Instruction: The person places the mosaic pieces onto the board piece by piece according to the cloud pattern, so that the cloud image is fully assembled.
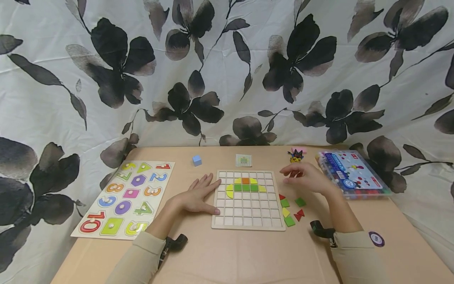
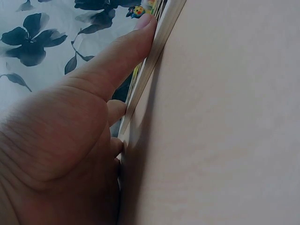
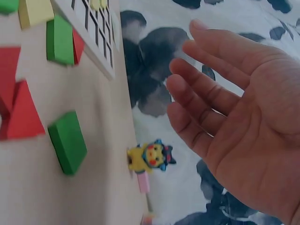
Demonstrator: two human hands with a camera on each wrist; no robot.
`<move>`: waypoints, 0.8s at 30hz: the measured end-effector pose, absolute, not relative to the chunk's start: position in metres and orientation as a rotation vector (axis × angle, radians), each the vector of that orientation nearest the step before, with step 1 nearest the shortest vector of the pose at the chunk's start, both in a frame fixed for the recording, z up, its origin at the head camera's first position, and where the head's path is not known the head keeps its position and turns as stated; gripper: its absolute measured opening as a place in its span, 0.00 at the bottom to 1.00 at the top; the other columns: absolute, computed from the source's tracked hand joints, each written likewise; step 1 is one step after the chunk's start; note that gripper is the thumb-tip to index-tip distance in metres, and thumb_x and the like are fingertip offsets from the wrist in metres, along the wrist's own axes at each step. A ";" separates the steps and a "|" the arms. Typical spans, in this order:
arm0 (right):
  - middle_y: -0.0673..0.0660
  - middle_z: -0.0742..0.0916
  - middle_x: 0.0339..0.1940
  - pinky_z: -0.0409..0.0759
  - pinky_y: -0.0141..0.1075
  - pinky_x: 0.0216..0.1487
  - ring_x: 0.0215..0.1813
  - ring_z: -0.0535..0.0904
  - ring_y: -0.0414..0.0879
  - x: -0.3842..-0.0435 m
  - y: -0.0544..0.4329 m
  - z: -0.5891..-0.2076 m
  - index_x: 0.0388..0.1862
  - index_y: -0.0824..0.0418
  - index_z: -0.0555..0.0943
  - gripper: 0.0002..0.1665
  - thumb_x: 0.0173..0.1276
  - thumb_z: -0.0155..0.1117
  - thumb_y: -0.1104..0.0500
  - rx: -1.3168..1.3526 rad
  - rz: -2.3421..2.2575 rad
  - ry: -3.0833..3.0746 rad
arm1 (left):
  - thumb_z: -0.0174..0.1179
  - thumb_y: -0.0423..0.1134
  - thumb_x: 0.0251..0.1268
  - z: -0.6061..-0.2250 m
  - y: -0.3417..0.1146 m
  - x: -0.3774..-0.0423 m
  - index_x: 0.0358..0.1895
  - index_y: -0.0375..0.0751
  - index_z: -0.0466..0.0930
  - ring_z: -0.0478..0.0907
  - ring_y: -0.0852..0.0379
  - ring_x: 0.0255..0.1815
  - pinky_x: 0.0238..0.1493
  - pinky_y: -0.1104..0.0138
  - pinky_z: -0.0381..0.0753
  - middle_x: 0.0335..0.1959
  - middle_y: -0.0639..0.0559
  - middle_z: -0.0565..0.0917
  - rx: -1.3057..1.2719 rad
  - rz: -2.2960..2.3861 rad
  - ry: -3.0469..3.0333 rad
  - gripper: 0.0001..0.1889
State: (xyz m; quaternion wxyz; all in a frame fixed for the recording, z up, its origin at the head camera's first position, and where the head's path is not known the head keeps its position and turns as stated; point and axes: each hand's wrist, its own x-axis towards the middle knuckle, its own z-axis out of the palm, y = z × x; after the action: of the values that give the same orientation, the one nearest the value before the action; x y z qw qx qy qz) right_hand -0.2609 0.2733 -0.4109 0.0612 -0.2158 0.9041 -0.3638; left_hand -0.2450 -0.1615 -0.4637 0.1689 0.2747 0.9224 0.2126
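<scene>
A white grid board (image 1: 248, 217) lies at the table's middle. Flat coloured pieces fill some upper squares: an orange piece (image 1: 245, 180), a row of green pieces (image 1: 245, 188) and yellow curved pieces (image 1: 229, 194). Along the board's left edge rests my left hand (image 1: 193, 198), fingers spread and thumb against the rim; the left wrist view shows this thumb (image 2: 117, 56) up close. My right hand (image 1: 306, 177) hovers right of the board, fingers loosely bent, its palm (image 3: 262, 122) bare. Below it lie loose green blocks (image 1: 300, 202), red triangles (image 1: 300, 213) and a yellow block (image 1: 285, 212).
Behind the board lie a small patterned card (image 1: 243, 160) and a blue cube (image 1: 196, 160). A yellow figurine (image 1: 296, 156) stands at the back right, beside a clear plastic box (image 1: 358, 173). A number-and-shape puzzle board (image 1: 168, 172) covers the left side. Floral cloth (image 1: 230, 90) hangs behind.
</scene>
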 end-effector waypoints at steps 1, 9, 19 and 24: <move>0.62 0.89 0.53 0.81 0.36 0.50 0.47 0.79 0.49 -0.261 0.276 -0.411 0.58 0.61 0.87 0.18 0.71 0.71 0.58 -0.645 -1.097 2.719 | 0.68 0.72 0.56 -0.464 -0.162 -0.245 0.86 0.53 0.47 0.29 0.40 0.88 0.85 0.42 0.30 0.87 0.39 0.36 0.781 0.602 2.622 0.60; 0.64 0.90 0.52 0.82 0.33 0.48 0.48 0.81 0.51 -0.262 0.300 -0.416 0.54 0.65 0.88 0.16 0.69 0.72 0.65 -0.609 -1.073 2.549 | 0.68 0.71 0.56 -0.463 -0.161 -0.244 0.86 0.53 0.47 0.29 0.40 0.88 0.85 0.41 0.30 0.87 0.39 0.36 0.776 0.605 2.617 0.60; 0.61 0.86 0.39 0.78 0.33 0.40 0.42 0.77 0.50 -0.260 0.313 -0.426 0.49 0.61 0.89 0.17 0.60 0.77 0.66 -0.541 -0.979 2.303 | 0.68 0.72 0.57 -0.463 -0.161 -0.244 0.86 0.53 0.47 0.29 0.41 0.88 0.85 0.42 0.30 0.87 0.39 0.36 0.781 0.603 2.622 0.60; 0.58 0.84 0.36 0.75 0.33 0.40 0.41 0.75 0.49 -0.263 0.312 -0.433 0.44 0.61 0.89 0.14 0.59 0.78 0.66 -0.554 -0.945 2.305 | 0.68 0.72 0.57 -0.464 -0.161 -0.245 0.86 0.53 0.47 0.29 0.41 0.88 0.85 0.42 0.30 0.88 0.39 0.36 0.783 0.598 2.624 0.60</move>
State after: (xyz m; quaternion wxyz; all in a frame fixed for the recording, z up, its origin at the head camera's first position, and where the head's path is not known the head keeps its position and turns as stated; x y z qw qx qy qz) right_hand -0.2629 0.3115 -0.4331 0.2905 -0.2075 0.8643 -0.3544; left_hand -0.2450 -0.1613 -0.4636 0.1687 0.2753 0.9228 0.2102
